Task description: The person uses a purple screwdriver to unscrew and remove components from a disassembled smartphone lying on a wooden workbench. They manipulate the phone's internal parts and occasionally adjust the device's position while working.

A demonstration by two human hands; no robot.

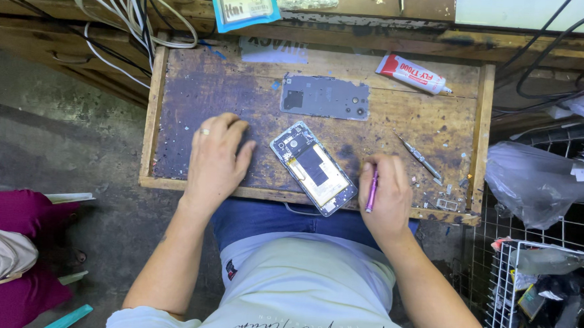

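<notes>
Keep flat left hand [215, 159] at nine o'clock of phone [313, 167], right hand [387, 195] gripping screwdriver [372, 191] upright at three.

Worn wooden tray [189, 92] (stained dark) bears opened phone [313, 168], grey back cover [325, 97], glue tube [413, 74], tweezers [420, 157].

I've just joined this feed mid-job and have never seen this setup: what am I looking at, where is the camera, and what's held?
There is one view, from a camera on the person's head looking straight down at a worn wooden work tray. The left hand lies flat on the tray, holding nothing. The right hand grips a purple tool, a pen-like driver. Between the hands lies an opened smartphone with its insides showing. Its grey back cover lies above it, a red-and-white glue tube at top right, and metal tweezers at right.
</notes>
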